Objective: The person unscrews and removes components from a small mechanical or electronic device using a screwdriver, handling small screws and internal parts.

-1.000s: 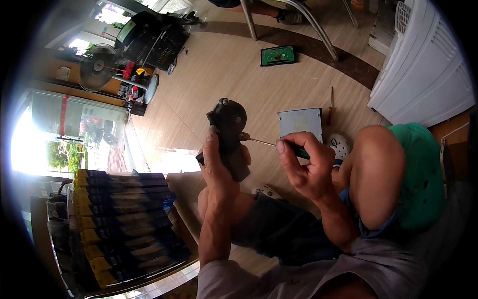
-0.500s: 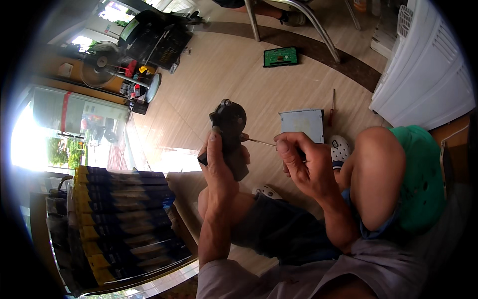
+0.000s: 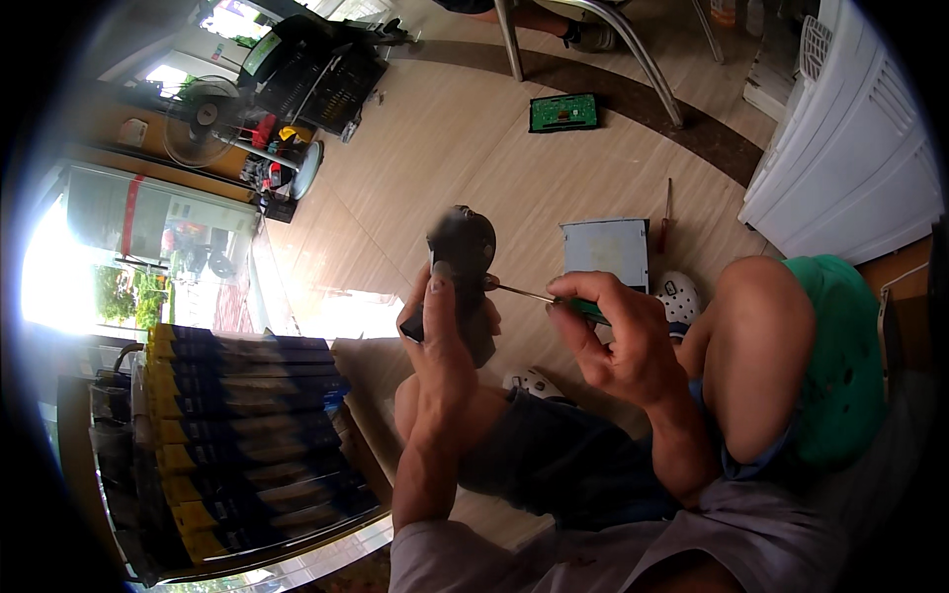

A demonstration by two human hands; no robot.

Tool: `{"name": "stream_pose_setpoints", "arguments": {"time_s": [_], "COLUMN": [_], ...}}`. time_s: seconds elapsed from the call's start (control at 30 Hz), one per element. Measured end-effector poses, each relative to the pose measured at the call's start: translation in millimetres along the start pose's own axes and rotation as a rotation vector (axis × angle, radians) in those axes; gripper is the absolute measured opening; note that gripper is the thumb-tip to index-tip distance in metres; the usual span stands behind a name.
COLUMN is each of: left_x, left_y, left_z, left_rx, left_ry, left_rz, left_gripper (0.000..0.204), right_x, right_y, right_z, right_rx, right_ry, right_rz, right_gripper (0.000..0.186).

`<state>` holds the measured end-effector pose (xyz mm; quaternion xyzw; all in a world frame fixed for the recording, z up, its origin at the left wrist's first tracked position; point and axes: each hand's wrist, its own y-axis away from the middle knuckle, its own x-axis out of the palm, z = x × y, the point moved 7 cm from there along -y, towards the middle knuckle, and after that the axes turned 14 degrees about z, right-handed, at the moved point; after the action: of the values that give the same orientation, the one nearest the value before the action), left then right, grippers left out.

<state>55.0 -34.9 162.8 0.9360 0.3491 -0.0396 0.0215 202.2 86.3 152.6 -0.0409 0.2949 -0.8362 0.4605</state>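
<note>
My left hand [image 3: 442,346] is wrapped round a black device [image 3: 461,242] with a rounded upper end, held upright in front of me with the thumb along its near face. In my right hand [image 3: 628,341] is a thin-shafted screwdriver [image 3: 522,293], its green handle pinched between thumb and fingers. The shaft points left to the device's right side, by a fingertip of my left hand. That fingertip hides whether the tip sits in a screw.
On the floor ahead lie a green circuit board [image 3: 563,113], a flat grey metal box [image 3: 605,249] and a red-handled screwdriver [image 3: 663,233]. A rack of blue-and-yellow packs [image 3: 257,425] stands left. Beyond are a fan [image 3: 205,121], a metal chair leg [image 3: 647,79] and another person's foot [image 3: 593,38].
The device has turned slightly in my left hand. My right fingers have shifted on the screwdriver, and its green handle now shows. The whole view has moved a little.
</note>
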Motion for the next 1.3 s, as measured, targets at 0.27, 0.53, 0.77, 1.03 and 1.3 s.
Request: {"name": "stream_pose_setpoints", "arguments": {"time_s": [0.27,0.53,0.77,1.03,1.3], "left_x": [1.3,3.6,2.0,7.0,8.3], "left_y": [-0.3,-1.3,-1.5,-5.3,-4.1], "left_z": [-3.7,-2.0,2.8,1.9,-0.5], "left_rx": [0.012,0.0,-0.01,0.009,0.02], "left_ry": [-0.001,-0.058,-0.042,-0.027,-0.026], "left_rz": [-0.019,-0.016,-0.008,0.007,0.013], "left_gripper": [0.047,0.056,0.055,0.055,0.056], "right_x": [-3.6,-3.7,-1.2,-3.5,-7.1], "right_y": [3.1,4.7,4.9,7.9,5.1], "right_z": [-7.2,-3.3,-1.1,-9.1,-0.3], "right_rx": [0.186,0.136,0.03,0.099,0.08], "right_ry": [-0.029,-0.082,-0.024,-0.059,-0.077], "right_rz": [-0.024,-0.046,-0.14,-0.06,-0.099], "right_gripper": [0.019,0.018,0.021,0.025,0.02]}}
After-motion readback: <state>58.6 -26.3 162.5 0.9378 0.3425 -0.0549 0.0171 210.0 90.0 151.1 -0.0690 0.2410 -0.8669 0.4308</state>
